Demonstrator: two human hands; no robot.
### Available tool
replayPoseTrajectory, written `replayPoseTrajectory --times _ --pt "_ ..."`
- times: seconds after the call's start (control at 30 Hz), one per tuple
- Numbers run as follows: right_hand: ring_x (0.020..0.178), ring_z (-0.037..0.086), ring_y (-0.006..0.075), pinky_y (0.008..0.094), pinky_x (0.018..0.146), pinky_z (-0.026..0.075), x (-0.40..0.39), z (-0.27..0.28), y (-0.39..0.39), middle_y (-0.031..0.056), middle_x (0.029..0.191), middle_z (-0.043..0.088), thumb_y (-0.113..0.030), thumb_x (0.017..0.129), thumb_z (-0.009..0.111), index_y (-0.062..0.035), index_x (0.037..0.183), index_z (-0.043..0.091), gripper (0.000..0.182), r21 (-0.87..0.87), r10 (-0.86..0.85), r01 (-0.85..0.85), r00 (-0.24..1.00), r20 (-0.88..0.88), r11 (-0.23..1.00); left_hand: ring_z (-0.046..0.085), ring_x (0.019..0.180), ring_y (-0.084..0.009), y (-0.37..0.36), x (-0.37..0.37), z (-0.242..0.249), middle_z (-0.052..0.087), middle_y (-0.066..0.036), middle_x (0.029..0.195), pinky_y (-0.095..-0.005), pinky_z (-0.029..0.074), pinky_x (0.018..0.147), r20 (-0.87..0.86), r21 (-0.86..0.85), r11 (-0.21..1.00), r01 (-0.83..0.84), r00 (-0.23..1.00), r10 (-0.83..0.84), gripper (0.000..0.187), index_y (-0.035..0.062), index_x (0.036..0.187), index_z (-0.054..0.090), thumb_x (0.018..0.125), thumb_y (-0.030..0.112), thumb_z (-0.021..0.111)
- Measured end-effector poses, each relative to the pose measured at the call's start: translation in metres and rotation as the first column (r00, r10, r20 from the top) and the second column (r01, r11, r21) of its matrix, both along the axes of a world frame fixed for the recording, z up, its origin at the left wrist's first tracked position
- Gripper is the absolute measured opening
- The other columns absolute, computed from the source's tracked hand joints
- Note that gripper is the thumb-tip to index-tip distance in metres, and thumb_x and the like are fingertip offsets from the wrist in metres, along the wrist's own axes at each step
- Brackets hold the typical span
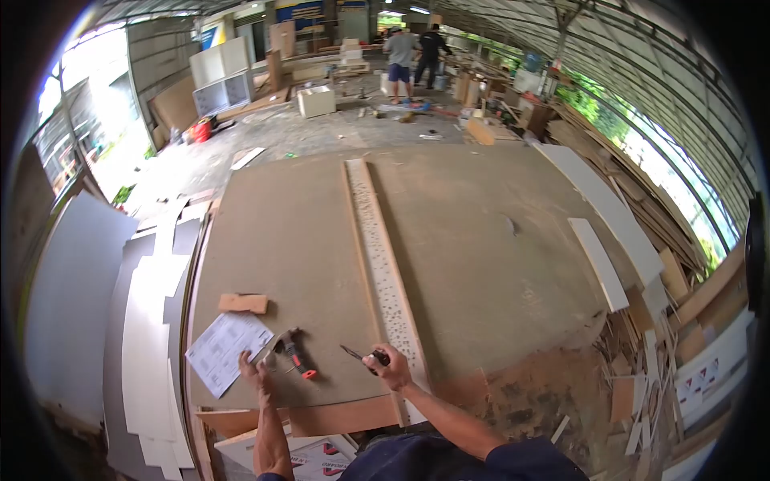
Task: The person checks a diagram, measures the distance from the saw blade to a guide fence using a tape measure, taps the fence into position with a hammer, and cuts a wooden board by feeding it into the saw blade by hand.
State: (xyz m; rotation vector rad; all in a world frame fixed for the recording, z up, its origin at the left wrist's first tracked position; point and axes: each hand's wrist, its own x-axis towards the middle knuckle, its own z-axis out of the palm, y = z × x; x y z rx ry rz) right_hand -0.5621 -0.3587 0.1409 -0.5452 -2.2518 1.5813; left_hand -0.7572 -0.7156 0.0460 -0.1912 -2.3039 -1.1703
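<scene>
My right hand [390, 369] is closed round a dark pointed hand tool [374, 360], its tip toward the upper left, at the near end of a long speckled strip with wooden edges [385, 289]. My left hand [253, 369] is over the lower right edge of a printed sheet [227, 353]; its fingers look partly bent, and whether they hold anything is too small to tell. Right of that hand lies a hammer [296, 353] with a black and red handle. Above the paper is a small wooden block [243, 303].
The strip crosses a large brown board [497, 240]. White panels [597, 264] lie along its right edge, with scrap wood beyond. More white sheets [148, 353] stand at the left. Two people [401, 60] are at the back, near a white box [316, 102].
</scene>
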Motion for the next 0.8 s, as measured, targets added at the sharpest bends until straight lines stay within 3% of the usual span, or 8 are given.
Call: replayPoseTrajectory --times 0.17,0.3,0.43,0.5,0.6,0.63,0.7,0.8 --pt "0.078 0.061 0.0096 0.0262 0.071 0.050 0.048 0.021 0.108 0.0035 0.088 0.070 -0.031 0.086 0.078 0.0002 0.106 0.072 0.038 -0.382 -0.371 0.313 0.925 -0.085 0.869 0.048 0.128 -0.0390 0.040 0.046 0.022 0.056 -0.023 0.130 -0.0494 0.035 0.110 -0.042 0.140 0.978 -0.156 0.986 0.163 0.043 -0.0035 0.122 0.058 0.083 0.014 0.061" --pt "0.086 0.063 0.0168 0.0321 0.078 0.051 0.105 0.010 0.221 0.0074 0.094 0.069 -0.045 0.081 0.080 0.0002 0.107 0.072 0.052 -0.147 -0.518 0.526 0.851 0.093 0.838 0.049 0.125 -0.0364 0.111 0.103 0.043 0.057 -0.020 0.125 -0.0477 0.036 0.107 -0.129 0.144 0.967 -0.209 0.965 0.228 0.038 -0.0028 0.121 0.059 0.085 0.011 0.060" --pt "0.111 0.062 0.0338 0.0448 0.095 0.049 0.144 -0.023 0.318 0.0191 0.122 0.064 -0.058 0.077 0.077 -0.0003 0.125 0.063 0.076 0.265 -0.733 0.683 0.638 0.236 0.680 0.047 0.125 -0.0325 0.197 0.164 0.050 0.056 -0.017 0.122 -0.0456 0.036 0.104 0.019 0.451 0.892 -0.036 0.999 0.031 0.036 0.0005 0.121 0.059 0.087 0.014 0.062" --pt "0.118 0.058 0.0372 0.0472 0.099 0.047 0.156 -0.015 0.353 0.0213 0.128 0.060 -0.056 0.079 0.076 -0.0008 0.131 0.058 0.078 0.300 -0.739 0.676 0.606 0.293 0.673 0.046 0.128 -0.0326 0.239 0.198 0.075 0.053 -0.019 0.128 -0.0456 0.036 0.106 0.204 0.222 0.965 0.140 0.961 -0.187 0.039 0.0036 0.123 0.057 0.087 0.017 0.065" --pt "0.126 0.052 0.0413 0.0502 0.104 0.045 0.164 0.003 0.400 0.0239 0.138 0.052 -0.055 0.083 0.073 -0.0017 0.140 0.049 0.082 0.363 -0.741 0.646 0.591 0.319 0.671 0.042 0.134 -0.0356 0.288 0.221 0.071 0.048 -0.021 0.138 -0.0473 0.033 0.111 0.297 0.061 0.968 0.242 0.922 -0.249 0.052 0.0065 0.132 0.054 0.085 0.024 0.070" --pt "0.128 0.050 0.0419 0.0508 0.105 0.045 0.165 0.008 0.414 0.0241 0.141 0.049 -0.054 0.086 0.071 -0.0021 0.144 0.045 0.082 0.389 -0.738 0.629 0.605 0.300 0.674 0.042 0.134 -0.0356 0.300 0.228 0.079 0.048 -0.021 0.138 -0.0473 0.033 0.111 0.295 0.063 0.970 0.236 0.924 -0.244 0.052 0.0065 0.132 0.054 0.085 0.024 0.070" --pt "0.135 0.044 0.0426 0.0509 0.109 0.042 0.169 0.007 0.440 0.0249 0.145 0.046 -0.052 0.088 0.069 -0.0005 0.146 0.041 0.083 0.367 -0.715 0.615 0.611 0.339 0.698 0.038 0.139 -0.0396 0.316 0.243 0.100 0.042 -0.025 0.147 -0.0505 0.029 0.115 0.481 -0.269 0.927 0.262 0.870 -0.106 0.066 0.0078 0.141 0.049 0.084 0.032 0.074" --pt "0.140 0.039 0.0429 0.0497 0.111 0.040 0.170 -0.011 0.463 0.0249 0.146 0.045 -0.050 0.091 0.068 0.0009 0.147 0.040 0.081 0.484 -0.732 0.556 0.585 0.349 0.675 0.035 0.142 -0.0414 0.305 0.241 0.090 0.039 -0.026 0.152 -0.0515 0.027 0.116 0.504 -0.233 0.926 0.298 0.851 -0.147 0.074 0.0093 0.145 0.047 0.082 0.035 0.075"
